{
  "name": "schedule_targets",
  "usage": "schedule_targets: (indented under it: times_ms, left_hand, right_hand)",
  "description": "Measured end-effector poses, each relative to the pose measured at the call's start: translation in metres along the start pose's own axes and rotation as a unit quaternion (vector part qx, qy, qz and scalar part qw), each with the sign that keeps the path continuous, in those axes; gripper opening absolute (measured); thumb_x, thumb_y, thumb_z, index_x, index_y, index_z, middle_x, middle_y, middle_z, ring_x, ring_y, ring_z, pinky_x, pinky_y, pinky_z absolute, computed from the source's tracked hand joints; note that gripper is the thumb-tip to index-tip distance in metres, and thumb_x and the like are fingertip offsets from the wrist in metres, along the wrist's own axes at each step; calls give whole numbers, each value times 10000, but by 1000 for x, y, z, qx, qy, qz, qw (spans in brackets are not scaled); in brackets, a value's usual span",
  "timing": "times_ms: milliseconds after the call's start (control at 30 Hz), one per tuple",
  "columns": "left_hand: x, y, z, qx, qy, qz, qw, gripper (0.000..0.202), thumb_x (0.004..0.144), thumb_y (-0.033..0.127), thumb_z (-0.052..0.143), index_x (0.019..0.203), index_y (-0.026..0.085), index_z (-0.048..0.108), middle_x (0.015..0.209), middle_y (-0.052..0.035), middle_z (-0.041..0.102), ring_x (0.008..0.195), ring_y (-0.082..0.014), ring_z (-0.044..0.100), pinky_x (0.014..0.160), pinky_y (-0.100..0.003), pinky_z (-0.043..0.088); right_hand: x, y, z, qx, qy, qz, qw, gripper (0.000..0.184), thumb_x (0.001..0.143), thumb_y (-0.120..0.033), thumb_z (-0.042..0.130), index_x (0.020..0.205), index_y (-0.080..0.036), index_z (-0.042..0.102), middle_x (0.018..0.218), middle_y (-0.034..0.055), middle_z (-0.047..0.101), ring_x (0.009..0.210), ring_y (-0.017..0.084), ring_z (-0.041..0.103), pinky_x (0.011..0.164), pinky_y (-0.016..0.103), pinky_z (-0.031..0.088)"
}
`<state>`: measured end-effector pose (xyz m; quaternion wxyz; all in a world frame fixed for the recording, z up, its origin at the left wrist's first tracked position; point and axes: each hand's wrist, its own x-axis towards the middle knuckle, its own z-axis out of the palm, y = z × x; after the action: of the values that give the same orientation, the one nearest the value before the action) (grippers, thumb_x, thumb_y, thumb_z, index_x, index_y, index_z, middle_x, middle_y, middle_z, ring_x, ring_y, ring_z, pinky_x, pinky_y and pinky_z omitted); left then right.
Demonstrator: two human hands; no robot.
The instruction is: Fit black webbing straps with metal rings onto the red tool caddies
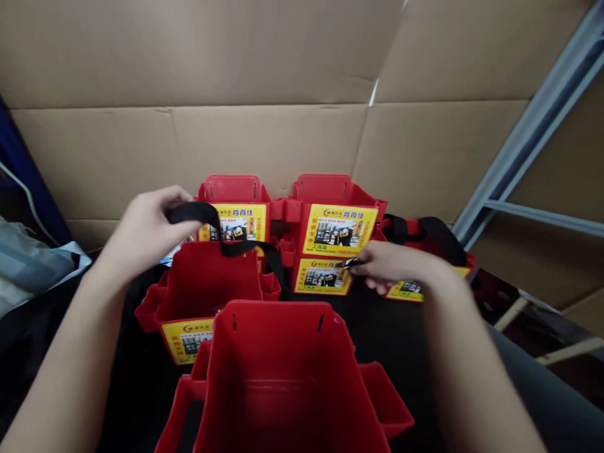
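Observation:
My left hand point(158, 225) grips a black webbing strap point(222, 237), its fingers wrapped round one end. From there the strap sags right and drops behind a red plastic tool box point(214, 276). My right hand point(384, 266) pinches a small dark piece point(349, 262) with a pale glint; whether it belongs to the strap cannot be made out. It hovers by the yellow label of a stacked red box point(323, 277). Nearest to me, between my forearms, stands an open red tool box point(281, 384) with slots in its back wall and side pockets.
More red boxes with yellow labels stand behind, among them an upper box point(339, 228) and a left box point(235, 221). At right sits a box with a black strap point(437, 238). Cardboard point(265, 139) forms the back wall. A grey metal frame point(512, 154) rises right; pale bags point(23, 263) lie left.

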<state>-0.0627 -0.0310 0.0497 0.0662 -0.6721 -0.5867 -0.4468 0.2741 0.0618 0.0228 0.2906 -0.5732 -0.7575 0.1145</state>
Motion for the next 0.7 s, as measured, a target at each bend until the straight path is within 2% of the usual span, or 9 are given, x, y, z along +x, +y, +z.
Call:
schedule_targets:
  times_ms: [100,167,233,300,367,433,567,633,700]
  left_hand:
    - [-3,13,16,2,-37,41,998,341,636,430,642,827,166,540,756,-15,615,676,-146,526,580,-226,372]
    - [-6,18,25,14,-25,51,998,416,634,516,625,860,183,520,797,-27,631,695,-168,555,582,-242,382]
    - [-10,25,32,55,-29,62,996,449,647,572,589,884,197,516,816,-33,640,712,-194,578,581,-256,385]
    - [-16,35,40,109,-47,87,989,458,676,598,544,906,203,520,831,-43,643,728,-220,592,569,-267,376]
    - [-22,46,48,148,-75,119,979,421,726,559,509,938,195,518,851,-57,643,747,-240,599,550,-271,360]
    - [-26,54,54,171,-99,135,971,346,782,463,473,968,173,509,848,-74,642,739,-246,601,534,-274,347]
    - [-19,42,48,160,-144,125,969,250,822,335,413,961,164,532,833,-75,645,727,-229,593,570,-280,368]
    - [-9,22,35,125,-161,112,973,254,823,327,408,958,178,563,886,-63,649,765,-211,587,628,-276,391]
    - [2,-2,17,89,-161,89,979,290,835,332,385,987,187,584,951,-52,645,797,-193,577,672,-262,402]
  right_hand:
    - [5,-13,28,-19,-89,-9,996,261,866,-311,477,1050,-137,541,1010,66,574,832,136,572,714,321,496]
    - [4,-23,32,-34,-147,-17,988,245,818,-320,545,975,-136,591,937,62,613,786,146,589,695,315,501]
    - [-2,-38,31,-24,-177,-71,981,271,772,-347,587,959,-153,625,917,66,643,797,173,604,726,317,499]
    - [-14,-57,30,29,-156,-180,971,434,755,-395,589,1127,-174,564,1069,71,619,954,205,581,843,328,466]
    - [-27,-76,35,92,-107,-291,946,616,755,-428,577,1300,-203,398,1262,61,504,1127,207,488,946,330,403]
    - [-36,-90,44,121,-88,-343,927,648,772,-407,563,1344,-226,321,1298,45,473,1151,203,471,944,331,402]
    - [-26,-81,46,87,-44,-345,933,366,861,-212,392,1215,-223,484,1129,31,594,990,179,563,862,329,430]
    - [-11,-57,29,50,16,-303,952,296,861,-189,374,1078,-194,575,968,42,641,838,172,585,775,321,443]
    - [4,-26,6,23,82,-219,972,244,862,-251,404,909,-171,630,806,51,647,679,161,569,677,310,441]
